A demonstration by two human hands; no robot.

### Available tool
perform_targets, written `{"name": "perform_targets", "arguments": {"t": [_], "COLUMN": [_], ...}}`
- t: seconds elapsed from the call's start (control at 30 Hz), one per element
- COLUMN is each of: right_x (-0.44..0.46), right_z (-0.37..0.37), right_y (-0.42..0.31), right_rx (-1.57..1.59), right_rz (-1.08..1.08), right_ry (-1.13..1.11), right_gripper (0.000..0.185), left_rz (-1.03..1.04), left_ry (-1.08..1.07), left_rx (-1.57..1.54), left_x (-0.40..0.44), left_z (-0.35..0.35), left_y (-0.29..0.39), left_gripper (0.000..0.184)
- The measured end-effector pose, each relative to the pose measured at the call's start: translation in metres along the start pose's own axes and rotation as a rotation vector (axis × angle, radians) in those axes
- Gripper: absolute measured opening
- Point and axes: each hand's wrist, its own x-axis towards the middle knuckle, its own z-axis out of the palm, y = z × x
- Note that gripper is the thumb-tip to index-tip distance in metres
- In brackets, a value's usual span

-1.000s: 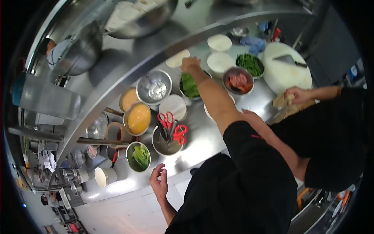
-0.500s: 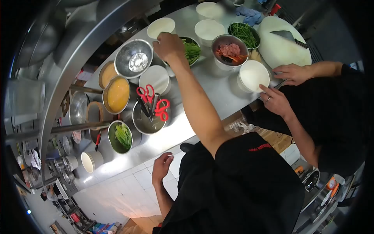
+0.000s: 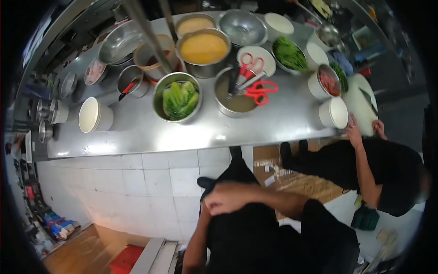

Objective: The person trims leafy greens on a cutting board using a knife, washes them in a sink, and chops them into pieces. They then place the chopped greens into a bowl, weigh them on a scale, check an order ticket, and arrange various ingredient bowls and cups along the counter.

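My right hand (image 3: pixel 224 199) is in front of my body, below the table edge. It is blurred, with its fingers bent over my left wrist. My left hand (image 3: pixel 205 211) is mostly hidden there, and its fingers cannot be made out. Nothing shows in either hand. Above them on the steel table (image 3: pixel 219 137) stands a metal pot (image 3: pixel 222 101) with red-handled scissors (image 3: pixel 261 92) upright in it. To its left is a metal pot of green leaves (image 3: pixel 180 100). Behind stands a pot of yellow liquid (image 3: pixel 204 49).
Stacked white tubs (image 3: pixel 95 115) stand at the left. At the right, a co-worker's hand (image 3: pixel 354 132) is beside a white tub (image 3: pixel 334 113), near a white cutting board (image 3: pixel 360 98) with a knife. A bowl of greens (image 3: pixel 289 54) stands at the back. Flattened cardboard (image 3: pixel 310 178) lies on the floor.
My right hand has left the white tub at the back and come down to my left wrist. The view has swung, so the table now runs across the top.
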Motion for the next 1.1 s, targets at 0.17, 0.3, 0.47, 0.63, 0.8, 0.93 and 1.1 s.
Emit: {"name": "perform_targets", "arguments": {"t": [0.17,0.3,0.47,0.63,0.8,0.93,1.1], "right_x": [0.001,-0.011,-0.011,-0.006,-0.007,0.001,0.027], "right_z": [0.121,0.147,0.162,0.171,0.178,0.172,0.163], "right_y": [0.110,0.157,0.164,0.173,0.185,0.180,0.203], "right_rx": [-0.125,0.263,0.261,0.208,0.244,0.183,0.119], "right_rz": [0.515,0.882,0.852,0.956,0.953,0.927,0.876], "right_ry": [-0.066,-0.112,-0.074,-0.102,-0.030,0.006,-0.021], "right_gripper": [0.024,0.026,0.027,0.036,0.038,0.039,0.039], "left_rz": [-0.299,-0.482,-0.551,-0.504,-0.469,-0.518,-0.512], "left_ry": [-0.181,-0.171,-0.162,-0.177,0.097,0.493,0.679], "left_rx": [0.611,0.544,0.605,0.556,0.266,-0.166,-0.014], "left_x": [-0.037,-0.065,-0.068,-0.067,-0.086,-0.102,-0.148], "left_z": [-0.016,-0.023,-0.026,-0.027,-0.038,-0.081,-0.144], "left_y": [0.007,-0.010,-0.031,-0.029,-0.071,-0.063,-0.068], "left_gripper": [0.026,0.044,0.057,0.051,0.039,0.041,0.051]}}
